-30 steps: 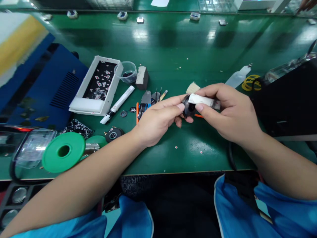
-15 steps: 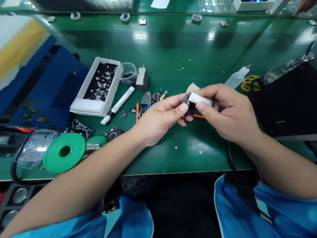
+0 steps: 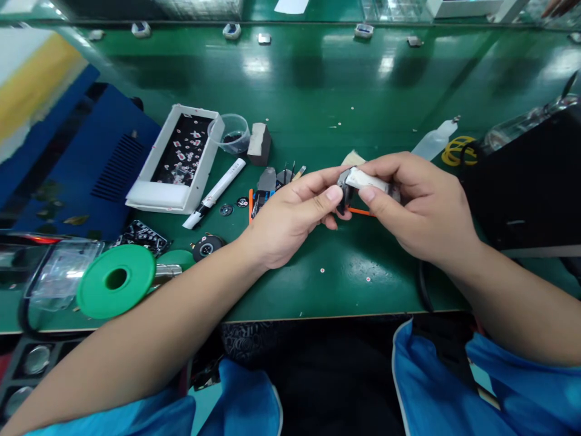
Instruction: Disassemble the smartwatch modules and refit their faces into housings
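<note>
Near the middle of the green table, my left hand [image 3: 295,218] pinches a small dark round part [image 3: 344,189] between thumb and fingers. My right hand [image 3: 413,203] is closed on a white block-like piece [image 3: 365,180], whose left end touches the dark part. What the piece is made of I cannot tell. Behind the hands lies a cream-coloured pad [image 3: 353,158]. An orange stick [image 3: 361,211] shows below them, partly hidden. Tweezers and blue-black tools [image 3: 263,197] lie just left of my left hand.
A white tray [image 3: 203,178] of small parts, a clear cup [image 3: 236,134], a grey block [image 3: 259,144] and a white marker [image 3: 218,189] lie at left. A green spool [image 3: 136,281] is beside my left forearm. At right are a bottle [image 3: 436,140] and a black box [image 3: 526,181].
The dark part has tilted slightly in my left fingers, and its face shows differently against the white piece. Both hands keep nearly the same place; the view has shifted a little.
</note>
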Action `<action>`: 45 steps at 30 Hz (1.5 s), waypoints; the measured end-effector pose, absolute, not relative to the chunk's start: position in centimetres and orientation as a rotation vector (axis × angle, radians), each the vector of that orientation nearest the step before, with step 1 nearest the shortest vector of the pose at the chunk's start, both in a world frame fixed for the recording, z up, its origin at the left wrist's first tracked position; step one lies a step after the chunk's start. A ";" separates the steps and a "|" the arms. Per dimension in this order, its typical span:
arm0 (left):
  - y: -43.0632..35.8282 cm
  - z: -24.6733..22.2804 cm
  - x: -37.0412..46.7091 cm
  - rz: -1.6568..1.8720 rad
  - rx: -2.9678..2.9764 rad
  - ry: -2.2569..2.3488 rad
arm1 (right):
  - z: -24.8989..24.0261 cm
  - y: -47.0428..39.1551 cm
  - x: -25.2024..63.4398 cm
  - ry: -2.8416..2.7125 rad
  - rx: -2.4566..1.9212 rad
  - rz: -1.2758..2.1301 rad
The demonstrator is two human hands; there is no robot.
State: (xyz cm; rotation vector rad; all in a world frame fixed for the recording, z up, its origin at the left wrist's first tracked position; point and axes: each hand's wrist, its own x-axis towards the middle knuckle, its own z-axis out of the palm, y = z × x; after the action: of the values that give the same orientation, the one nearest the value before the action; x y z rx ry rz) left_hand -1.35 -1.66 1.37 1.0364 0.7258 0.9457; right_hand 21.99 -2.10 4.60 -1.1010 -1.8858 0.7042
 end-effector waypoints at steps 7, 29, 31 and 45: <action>-1.7 1.2 -1.2 0.993 1.050 0.760 | 4.9 -2.2 21.9 -1.947 -1.018 0.697; -1.9 1.7 -1.1 0.995 1.137 0.760 | 5.0 -2.1 22.0 -1.901 -1.049 0.668; -2.0 1.7 -1.2 0.988 1.154 0.767 | 5.0 -2.0 21.9 -1.855 -1.066 0.663; -1.9 1.3 -1.2 1.007 1.179 0.769 | 5.3 -2.2 22.0 -1.889 -1.111 0.688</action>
State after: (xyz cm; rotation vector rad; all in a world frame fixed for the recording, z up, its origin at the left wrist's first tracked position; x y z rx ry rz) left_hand -1.22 -1.92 1.32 1.1793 0.7692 1.0073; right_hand 21.95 -2.19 5.27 -1.1105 -1.8893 0.6880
